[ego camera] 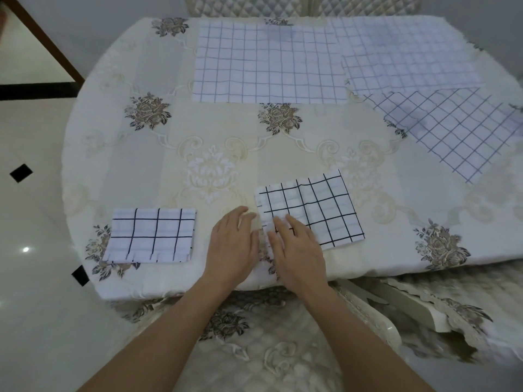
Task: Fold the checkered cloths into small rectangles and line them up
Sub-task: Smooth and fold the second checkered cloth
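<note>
A folded checkered cloth [317,207], white with black lines, lies near the table's front edge. My right hand [297,244] rests flat on its near left corner, fingers straight. My left hand [235,241] lies flat on the tablecloth just left of that cloth, fingertips by its left edge. A smaller folded checkered rectangle [151,236] sits to the left, apart from both hands. Three unfolded checkered cloths lie farther back: one [268,63] at the centre, one [404,52] at the back right, one [458,131] at the right.
The round table wears a cream floral tablecloth [215,142]. A quilted chair seat [254,349] is below my arms, another chair [410,304] at the lower right, and chair backs [283,5] behind the table. Glossy tiled floor [34,193] lies left.
</note>
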Tool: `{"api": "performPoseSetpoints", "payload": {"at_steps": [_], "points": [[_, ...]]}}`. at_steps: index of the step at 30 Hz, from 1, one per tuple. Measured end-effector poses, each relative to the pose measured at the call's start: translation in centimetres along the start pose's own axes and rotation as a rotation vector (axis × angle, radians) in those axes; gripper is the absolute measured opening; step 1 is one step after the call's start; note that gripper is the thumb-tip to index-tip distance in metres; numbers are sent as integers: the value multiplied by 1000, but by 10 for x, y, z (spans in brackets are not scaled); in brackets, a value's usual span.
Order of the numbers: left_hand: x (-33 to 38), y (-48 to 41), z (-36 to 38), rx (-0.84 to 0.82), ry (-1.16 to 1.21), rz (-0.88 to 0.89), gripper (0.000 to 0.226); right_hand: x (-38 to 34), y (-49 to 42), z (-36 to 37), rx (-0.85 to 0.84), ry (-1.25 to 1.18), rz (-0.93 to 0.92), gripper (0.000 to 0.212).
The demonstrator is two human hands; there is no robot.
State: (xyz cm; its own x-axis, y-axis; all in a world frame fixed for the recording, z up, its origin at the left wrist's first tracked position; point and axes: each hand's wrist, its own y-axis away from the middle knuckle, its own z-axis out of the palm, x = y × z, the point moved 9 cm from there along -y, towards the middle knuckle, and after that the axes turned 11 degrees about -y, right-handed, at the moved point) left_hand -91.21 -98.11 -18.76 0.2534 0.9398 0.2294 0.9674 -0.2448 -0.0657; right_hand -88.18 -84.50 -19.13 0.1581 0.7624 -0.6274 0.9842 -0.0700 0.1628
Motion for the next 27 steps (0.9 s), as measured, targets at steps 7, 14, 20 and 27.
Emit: {"api": "performPoseSetpoints", "payload": {"at_steps": [7, 14, 20, 27], "points": [[50, -6, 24, -94, -114, -14, 61, 53, -34, -99, 246, -136, -141, 42], [107, -23, 62, -159, -258, 123, 68, 101, -81, -68, -2, 214, -298, 65], [80, -18, 73, -191, -290, 64, 69, 123, -86, -51, -70, 399, -281, 83], [70, -24, 57, -186, -295, -18, 65, 133, -90, -59, -63, 437, -215, 87]]}}
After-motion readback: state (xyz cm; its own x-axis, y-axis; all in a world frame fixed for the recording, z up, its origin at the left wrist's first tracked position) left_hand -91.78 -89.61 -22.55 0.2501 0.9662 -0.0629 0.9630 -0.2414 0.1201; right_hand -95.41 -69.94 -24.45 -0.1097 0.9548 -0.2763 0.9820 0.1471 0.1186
